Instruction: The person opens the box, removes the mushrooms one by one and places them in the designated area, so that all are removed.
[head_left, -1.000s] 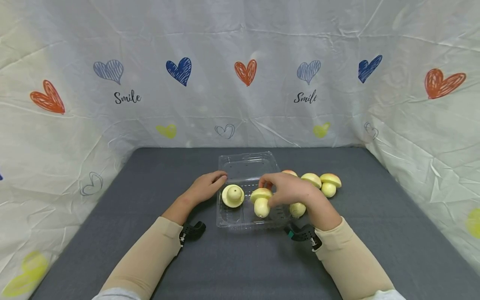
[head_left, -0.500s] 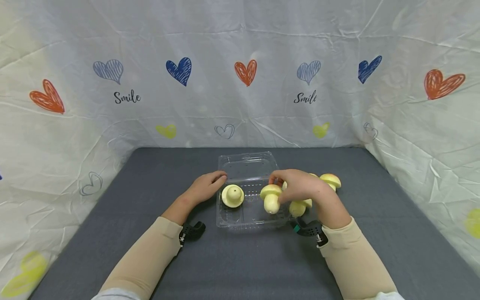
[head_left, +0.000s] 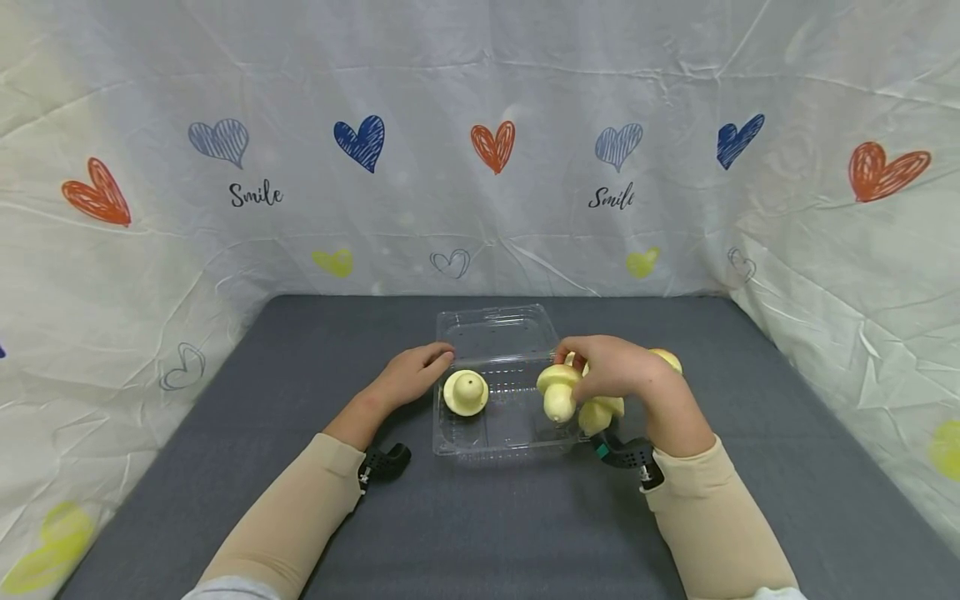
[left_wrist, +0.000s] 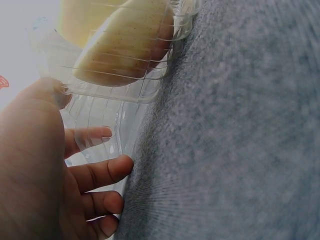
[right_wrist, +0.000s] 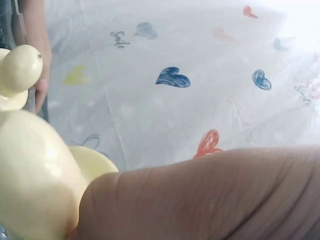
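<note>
My right hand (head_left: 611, 367) pinches a pale yellow toy mushroom (head_left: 558, 404) by its side, over the right part of a clear plastic clamshell container (head_left: 506, 429). In the right wrist view the mushroom (right_wrist: 35, 175) is large and close, and my fingertips are hidden. Another toy mushroom (head_left: 466, 392) sits cap down, stem up, in the container's left part. My left hand (head_left: 408, 375) rests against the container's left edge. The left wrist view shows that hand (left_wrist: 45, 160) with loosely bent fingers, its thumb and index finger at the clear plastic.
A toy mushroom (head_left: 600, 414) lies at the container's right edge, under my right wrist. Farther right another mushroom (head_left: 666, 358) is partly covered by my hand. The container's lid (head_left: 495, 333) lies folded back. A white curtain (head_left: 480, 225) with printed hearts stands behind the grey table (head_left: 360, 317).
My right hand has moved right and slightly away with the toy mushroom, from the container's middle toward its right edge. My left hand has stayed put.
</note>
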